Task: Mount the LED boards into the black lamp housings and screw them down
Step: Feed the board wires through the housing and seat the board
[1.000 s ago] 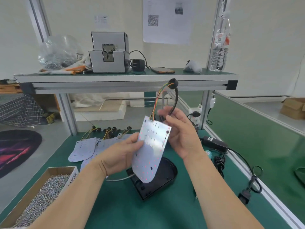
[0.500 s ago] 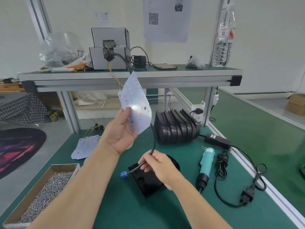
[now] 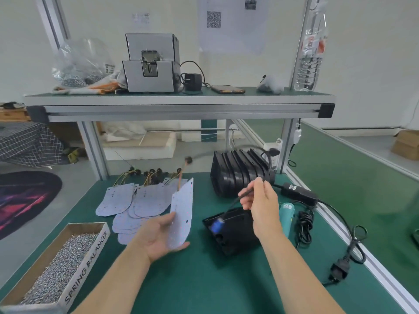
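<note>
The left hand [image 3: 156, 236] lies palm up above the middle of the bench [image 3: 204, 279], fingers nearly straight and only slightly spread. It holds the board [image 3: 182, 214] loosely, the thumb across the rounded lower end and the fingertips behind the left edge. The board stands almost on edge, clear of the mat. From its top, thin wires [image 3: 181, 177] rise to a blurred black grommet [image 3: 188, 159]. The right hand [image 3: 260, 205] is raised just right of centre. Its thumb and forefinger are pinched on a black cable [image 3: 243, 193] and the other fingers are curled in beneath. The cable slants down and left to a blue plug [image 3: 217, 224], which hangs over the left part of a housing [image 3: 235, 239]. Whether the plug touches the housing I cannot tell. That housing lies flat on the mat below the right wrist, between the two hands. More housings [image 3: 238, 175] stand packed on edge at the back edge, towards the right corner. Spare boards [image 3: 133, 205] lie overlapping near the back left, their wired ends at the back edge. A cardboard box [image 3: 90, 250] of screws [image 3: 56, 268] sits at the near left corner. A teal screwdriver [image 3: 286, 214] lies just right of the right hand, partly hidden by it. Its black cord [image 3: 303, 225] and a power adapter [image 3: 297, 192] lie along the right edge. On the shelf [image 3: 181, 102] above are a grey feeder [image 3: 150, 64] and a phone [image 3: 227, 89].
</note>
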Action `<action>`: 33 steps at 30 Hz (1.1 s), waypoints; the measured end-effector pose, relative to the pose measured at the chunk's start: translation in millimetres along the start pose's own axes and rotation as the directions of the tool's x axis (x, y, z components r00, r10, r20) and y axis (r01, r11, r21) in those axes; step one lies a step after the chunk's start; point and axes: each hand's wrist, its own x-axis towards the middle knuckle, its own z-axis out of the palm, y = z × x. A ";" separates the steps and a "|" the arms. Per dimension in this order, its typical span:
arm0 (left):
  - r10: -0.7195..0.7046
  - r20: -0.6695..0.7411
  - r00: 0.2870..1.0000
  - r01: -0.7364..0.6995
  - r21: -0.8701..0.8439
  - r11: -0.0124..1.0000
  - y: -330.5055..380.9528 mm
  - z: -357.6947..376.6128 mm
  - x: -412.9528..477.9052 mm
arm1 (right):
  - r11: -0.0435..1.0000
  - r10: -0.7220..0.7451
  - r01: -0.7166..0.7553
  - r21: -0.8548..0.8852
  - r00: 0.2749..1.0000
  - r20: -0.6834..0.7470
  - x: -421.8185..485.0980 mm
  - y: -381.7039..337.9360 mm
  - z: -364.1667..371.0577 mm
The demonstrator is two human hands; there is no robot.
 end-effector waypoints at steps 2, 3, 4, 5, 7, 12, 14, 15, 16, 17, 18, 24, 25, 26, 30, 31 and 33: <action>-0.024 0.000 1.000 0.024 -0.058 0.998 -12.8 -1.8 3.8 | 0.978 -0.115 0.108 -0.180 0.993 -0.026 2.8 -0.8 -6.3; -0.030 0.005 1.000 0.030 -0.080 0.996 -17.5 -0.1 4.6 | 0.964 -0.154 0.144 -0.225 0.988 -0.023 4.2 -2.4 -8.8; -0.037 0.015 0.999 0.038 -0.098 0.994 -21.7 2.5 5.3 | 0.951 -0.183 0.172 -0.259 0.983 -0.019 5.5 -4.3 -11.1; -0.040 0.030 0.999 0.043 -0.108 0.993 -25.6 6.2 5.5 | 0.936 -0.208 0.195 -0.292 0.978 -0.013 6.8 -5.6 -12.5; -0.032 0.071 0.997 0.040 -0.115 0.992 -30.3 15.4 6.7 | 0.899 -0.247 0.236 -0.368 0.969 0.017 8.3 -5.1 -12.6; -0.032 0.192 0.981 0.062 -0.157 0.986 -31.2 40.4 12.0 | 0.888 -0.200 0.214 -0.407 0.977 0.077 -1.6 13.6 -6.9; -0.039 0.209 0.977 0.075 -0.165 0.983 -30.7 43.3 14.4 | 0.917 -0.151 0.159 -0.365 0.987 0.049 -4.2 19.3 -7.7; -0.039 0.213 0.976 0.078 -0.179 0.981 -31.1 43.5 15.0 | 0.927 -0.135 0.140 -0.348 0.990 0.039 -4.6 20.0 -8.4; -0.038 0.209 0.977 0.078 -0.187 0.979 -31.4 43.3 15.3 | 0.932 -0.127 0.131 -0.339 0.991 0.034 -4.6 19.6 -9.0; -0.035 0.202 0.979 0.074 -0.185 0.980 -31.4 42.6 15.9 | 0.931 -0.126 0.131 -0.341 0.991 0.036 -4.9 18.5 -9.1; -0.032 0.195 0.980 0.068 -0.178 0.982 -31.2 41.4 17.0 | 0.925 -0.132 0.139 -0.354 0.990 0.044 -5.3 16.8 -9.2; -0.024 0.179 0.983 0.052 -0.157 0.986 -21.8 39.2 20.5 | 0.866 -0.202 0.237 -0.441 0.971 0.125 -6.9 4.2 -10.6; -0.026 0.184 0.983 0.058 -0.169 0.984 -20.2 39.1 20.4 | 0.862 -0.204 0.240 -0.446 0.971 0.127 -6.7 3.0 -11.5; -0.028 0.189 0.982 0.063 -0.181 0.981 -19.2 38.7 20.4 | 0.861 -0.204 0.240 -0.449 0.971 0.127 -6.5 2.2 -12.4; -0.031 0.195 0.980 0.071 -0.203 0.977 -18.9 35.4 19.9 | 0.854 -0.173 0.217 -0.473 0.976 0.136 -8.9 3.0 -15.7; -0.032 0.195 0.980 0.073 -0.205 0.976 -19.4 34.9 19.7 | 0.854 -0.167 0.213 -0.474 0.976 0.137 -9.8 3.9 -16.3; -0.034 0.192 0.981 0.074 -0.208 0.975 -19.5 35.1 18.7 | 0.860 -0.153 0.200 -0.470 0.979 0.135 -11.1 5.1 -17.9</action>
